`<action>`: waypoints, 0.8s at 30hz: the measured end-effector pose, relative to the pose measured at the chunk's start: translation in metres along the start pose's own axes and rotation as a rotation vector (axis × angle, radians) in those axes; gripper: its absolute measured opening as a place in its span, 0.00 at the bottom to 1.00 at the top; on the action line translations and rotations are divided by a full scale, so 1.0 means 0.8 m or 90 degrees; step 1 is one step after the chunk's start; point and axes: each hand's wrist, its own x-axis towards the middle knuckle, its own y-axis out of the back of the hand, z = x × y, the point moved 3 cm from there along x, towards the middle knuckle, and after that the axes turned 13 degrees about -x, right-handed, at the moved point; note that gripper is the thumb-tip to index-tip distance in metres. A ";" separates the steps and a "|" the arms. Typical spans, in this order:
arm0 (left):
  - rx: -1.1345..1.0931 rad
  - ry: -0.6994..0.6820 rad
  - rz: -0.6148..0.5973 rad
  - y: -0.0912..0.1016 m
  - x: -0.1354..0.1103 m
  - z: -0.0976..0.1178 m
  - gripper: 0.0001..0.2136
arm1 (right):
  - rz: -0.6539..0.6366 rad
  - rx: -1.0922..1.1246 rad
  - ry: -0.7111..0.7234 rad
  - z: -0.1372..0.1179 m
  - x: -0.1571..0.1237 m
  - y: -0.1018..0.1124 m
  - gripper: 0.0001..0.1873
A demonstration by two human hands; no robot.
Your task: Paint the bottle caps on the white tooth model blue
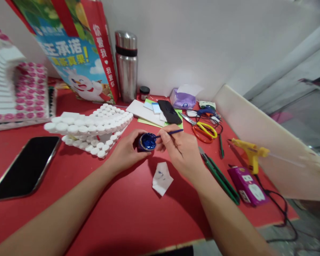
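My left hand point(126, 149) is closed around a small pot of blue paint point(147, 141), holding it tilted on the red table point(117, 213). My right hand point(180, 149) pinches a thin blue-handled paintbrush point(168, 133), and the brush tip rests in the blue paint. Just left of the pot stands a white model built of bottle caps point(93, 128). A crumpled white tissue point(162, 179) with blue spots lies below my hands.
A black phone point(26, 167) lies at the left. At the back stand a steel flask point(126, 65), a printed red bag point(77, 53) and stacked pink-dotted trays point(29, 90). Scissors point(204, 131), a yellow glue gun point(252, 153), a purple power strip point(247, 185) and green tools point(220, 177) lie right.
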 end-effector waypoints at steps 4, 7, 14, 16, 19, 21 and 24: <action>0.023 0.004 0.005 0.001 0.000 0.000 0.22 | 0.052 -0.139 0.032 0.007 0.002 0.007 0.13; 0.029 0.005 0.008 0.001 0.001 0.002 0.23 | 0.046 -0.224 0.043 0.001 0.002 0.011 0.13; 0.031 0.013 0.014 0.001 0.001 0.005 0.22 | -0.016 -0.014 -0.029 -0.004 -0.001 0.003 0.16; 0.024 0.013 0.011 0.001 0.001 0.004 0.23 | -0.015 0.045 -0.033 0.001 0.000 -0.001 0.17; 0.011 0.013 0.007 0.002 0.001 0.001 0.24 | 0.006 0.028 -0.020 0.007 0.002 -0.002 0.16; 0.019 0.013 0.009 0.003 0.001 0.000 0.24 | 0.026 -0.032 0.000 0.008 0.003 0.000 0.15; 0.031 0.012 0.011 0.003 0.001 0.001 0.24 | 0.055 -0.159 0.026 0.002 0.002 0.007 0.14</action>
